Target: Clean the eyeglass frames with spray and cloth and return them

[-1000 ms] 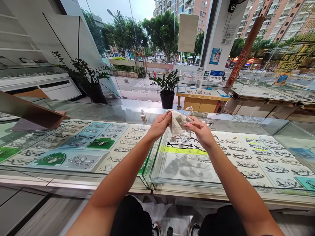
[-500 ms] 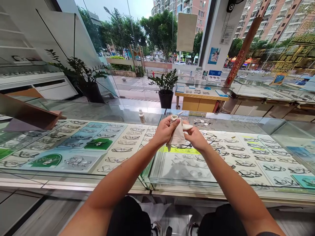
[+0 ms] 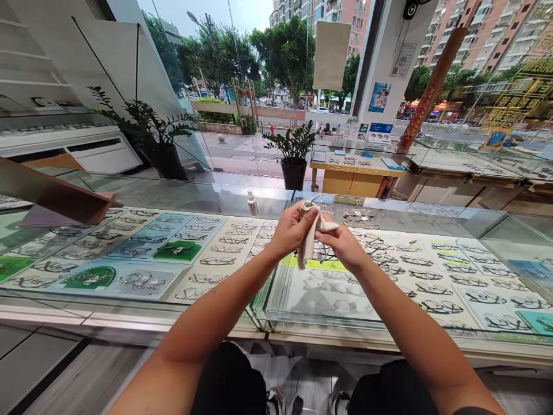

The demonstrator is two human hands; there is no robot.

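An off-white cloth (image 3: pixel 307 245) hangs in folds between my hands, above the glass counter. My left hand (image 3: pixel 290 229) is closed on it, thumb on top. My right hand (image 3: pixel 343 245) pinches another part of the same cloth from the right side. A thin pale strip (image 3: pixel 314 197) pokes out above the folds; whether it belongs to a pair of glasses I cannot tell. Behind and left of my hands, a small white spray bottle (image 3: pixel 252 203) stands upright on the glass. Under the glass lie rows of eyeglasses (image 3: pixel 217 261).
The glass display counter (image 3: pixel 242 331) runs across in front of my knees. A brown tilted panel (image 3: pixel 64 193) stands on its left part. Beyond are a potted plant (image 3: pixel 294 167), a wooden display table (image 3: pixel 358 178) and a large window onto the street.
The cloth has been bunched and turned, and its hanging part is now narrower. My right hand has shifted slightly inward. The view has swung a little to the left.
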